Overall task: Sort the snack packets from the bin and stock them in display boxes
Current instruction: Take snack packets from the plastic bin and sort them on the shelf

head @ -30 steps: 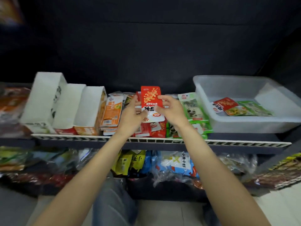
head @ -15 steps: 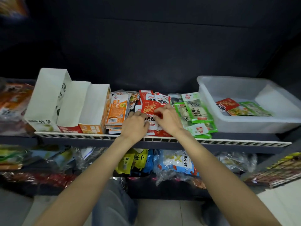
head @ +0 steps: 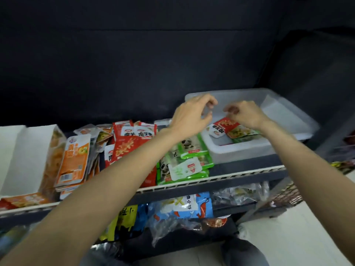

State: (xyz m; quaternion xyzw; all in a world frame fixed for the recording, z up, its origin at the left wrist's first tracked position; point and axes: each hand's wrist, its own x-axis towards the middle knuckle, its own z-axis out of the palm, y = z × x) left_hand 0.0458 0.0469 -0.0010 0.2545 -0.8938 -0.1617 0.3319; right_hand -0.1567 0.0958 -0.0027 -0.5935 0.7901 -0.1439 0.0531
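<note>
**Both hands off the pile and over the bin**

A second ago both hands held a red packet above the red stack mid-shelf; half a second ago they pressed it down there. Now the left hand (head: 194, 112) and right hand (head: 245, 114) hover over the bin (head: 240, 150) at the shelf's right end, fingers loosely curled and apart, clamped on nothing I can see. So that packet looks stocked, and this reads as the reach for the next one.

In the bin: a red packet (head: 223, 126) lies at the near left, just under the right hand's fingertips, overlapping a green packet (head: 242, 132). Only a few left, by the look of it; the right wrist hides some.

On the shelf (head: 240, 172), the red stack (head: 132, 143) sits mid-shelf, a green stack (head: 186, 162) just beside the bin, an orange stack (head: 74, 160) further left against the white boxes (head: 28, 150) at the left end. What the boxes hold is hard to tell.
</note>
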